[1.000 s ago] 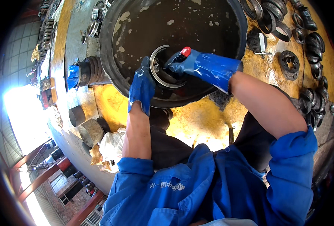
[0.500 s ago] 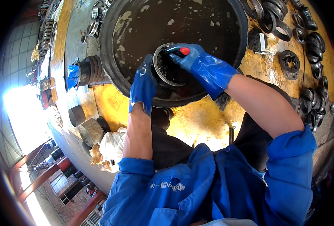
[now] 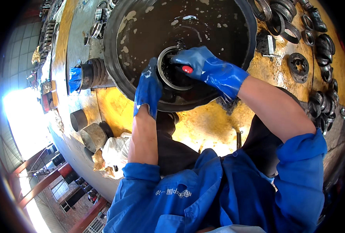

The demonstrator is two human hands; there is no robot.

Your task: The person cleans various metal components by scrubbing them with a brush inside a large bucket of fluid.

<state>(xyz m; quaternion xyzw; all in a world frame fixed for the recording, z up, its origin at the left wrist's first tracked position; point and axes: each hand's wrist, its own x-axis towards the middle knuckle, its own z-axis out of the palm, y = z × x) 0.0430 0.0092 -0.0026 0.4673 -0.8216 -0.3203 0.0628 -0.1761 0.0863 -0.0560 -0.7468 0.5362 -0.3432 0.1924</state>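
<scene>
In a large black round basin [image 3: 112, 58] of dark liquid, a metal ring [image 3: 175, 86] is tilted with its opening toward me. My left hand [image 3: 148, 83], in a blue rubber glove, is closed on the ring's left edge. My right hand [image 3: 197, 64], gloved alike, is wrapped round a tool with a red handle end [image 3: 187, 69] at the ring's opening. The tool's working end is hidden by the hand and the ring, so its kind does not show. Dark wet liquid coats the ring's inside.
Metal rings [image 3: 285, 31] and a notched disc [image 3: 298, 66] lie on the stained yellow surface at right. Left of the basin stand a ribbed cylinder [image 3: 96, 73], a short metal sleeve [image 3: 93, 136] and a white plastic bag [image 3: 116, 150]. My knees are below the basin.
My right hand has turned, and the red handle end has moved down and slightly left. The ring and left hand have barely shifted. Fresh ripples show in the liquid beyond the ring.
</scene>
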